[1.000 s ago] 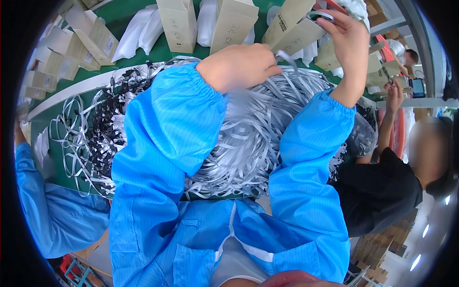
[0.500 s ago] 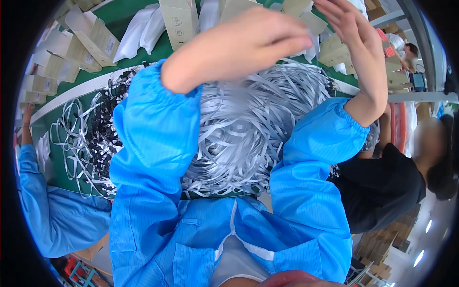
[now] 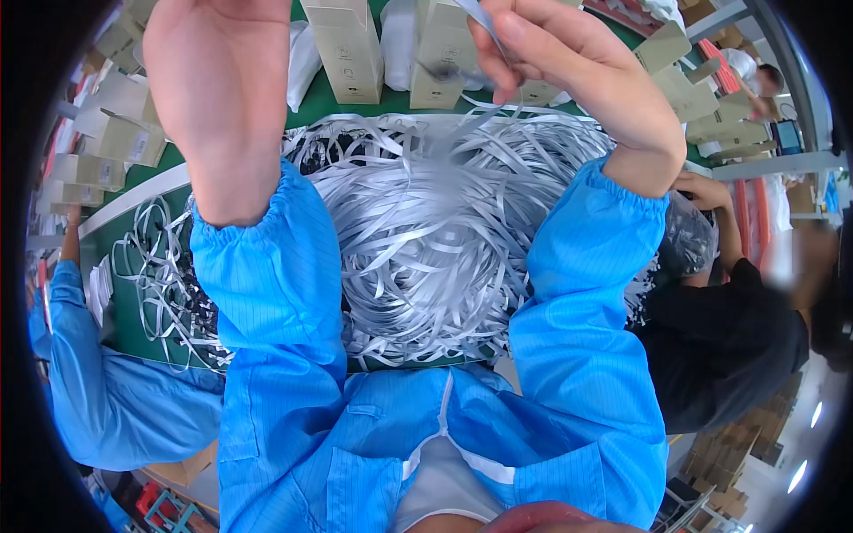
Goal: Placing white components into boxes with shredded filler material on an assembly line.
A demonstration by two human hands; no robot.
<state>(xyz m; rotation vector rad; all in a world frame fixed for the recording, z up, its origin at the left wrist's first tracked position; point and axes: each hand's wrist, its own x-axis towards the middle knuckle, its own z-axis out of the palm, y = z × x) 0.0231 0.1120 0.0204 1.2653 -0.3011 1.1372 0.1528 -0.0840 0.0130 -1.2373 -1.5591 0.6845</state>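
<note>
My right hand (image 3: 569, 49) is raised above the far side of the bench, its thumb and fingers pinched on a light grey strap. The strap's blurred dangling end hangs below the fingers, in front of the boxes. My left hand (image 3: 222, 75) is held up at the far left, wrist and palm in sight, its fingers cut off by the picture's upper edge. Below both hands lies a big tangled pile of grey-white straps (image 3: 435, 258). Small black fittings (image 3: 191, 306) show among the straps at the pile's left side.
Tall cream cardboard boxes (image 3: 345, 53) stand open along the green bench (image 3: 124, 315), with white wrapped bundles (image 3: 397, 44) between them. A co-worker in blue (image 3: 133, 400) is at left; another in black (image 3: 729, 346), beside a clear plastic bag (image 3: 689, 235), at right.
My left hand has swung away to the left, apart from the right. My right hand has moved left and lower, and a strap now shows in its fingers.
</note>
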